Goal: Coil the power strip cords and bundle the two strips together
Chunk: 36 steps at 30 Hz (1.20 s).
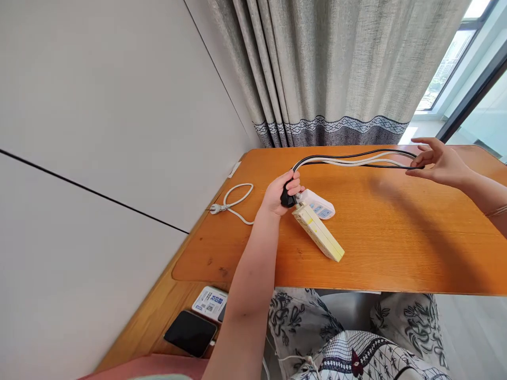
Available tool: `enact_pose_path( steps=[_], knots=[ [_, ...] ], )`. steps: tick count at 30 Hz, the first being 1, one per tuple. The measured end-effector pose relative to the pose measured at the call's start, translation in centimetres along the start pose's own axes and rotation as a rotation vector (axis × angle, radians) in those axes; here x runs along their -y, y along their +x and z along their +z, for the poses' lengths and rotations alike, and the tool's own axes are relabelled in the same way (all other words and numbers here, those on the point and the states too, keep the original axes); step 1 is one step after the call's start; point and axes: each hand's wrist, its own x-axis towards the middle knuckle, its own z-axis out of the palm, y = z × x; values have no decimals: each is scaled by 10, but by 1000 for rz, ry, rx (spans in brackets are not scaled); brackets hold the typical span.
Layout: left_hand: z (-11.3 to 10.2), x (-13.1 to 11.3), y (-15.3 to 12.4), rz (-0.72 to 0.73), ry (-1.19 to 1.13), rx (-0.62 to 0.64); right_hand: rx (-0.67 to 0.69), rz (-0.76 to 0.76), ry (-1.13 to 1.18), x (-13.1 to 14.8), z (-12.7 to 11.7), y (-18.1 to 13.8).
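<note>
A bundle of black and white power cords (pixel 348 160) stretches between my two hands above the wooden table. My left hand (pixel 280 193) is closed around the cords at one end, with a black plug-like piece (pixel 287 195) in its grasp. Just below that hand, a cream power strip (pixel 320 232) slants toward the table's front edge. A white power strip (pixel 319 205) with blue-marked sockets lies behind it, partly covered. My right hand (pixel 438 162) pinches the far end of the cords between thumb and fingers, other fingers raised.
On the left of the table (pixel 396 237) lies a white cord with a plug (pixel 217 209). A black phone (pixel 190 332) and a white box with printed labels (pixel 209 303) rest on the lower ledge. A grey curtain (pixel 336 68) hangs behind; a white wall (pixel 99 105) borders the left.
</note>
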Motion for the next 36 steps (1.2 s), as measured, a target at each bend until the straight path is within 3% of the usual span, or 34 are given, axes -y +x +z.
enact_pose_path(
  steps=[4, 9, 13, 21, 28, 32, 36],
  knots=[
    [0, 0, 1, -17, -60, -22, -39, 59, 258, -4, -2, -8],
    [0, 1, 2, -6, -72, -29, -1, 298, 668, 2, -6, -5],
    [0, 2, 3, 17, -51, -27, -40, 400, 813, 15, -5, -6],
    [5, 2, 1, 45, -24, -56, -202, 258, 944, 18, 10, -23],
    [6, 4, 1, 103, 33, -37, -181, 519, 1090, 37, 15, -27],
    [6, 6, 2, 128, 42, -37, -269, 398, 1252, 65, 16, -32],
    [9, 10, 4, 247, 54, -81, -215, 343, 1204, 79, 48, -42]
  ],
)
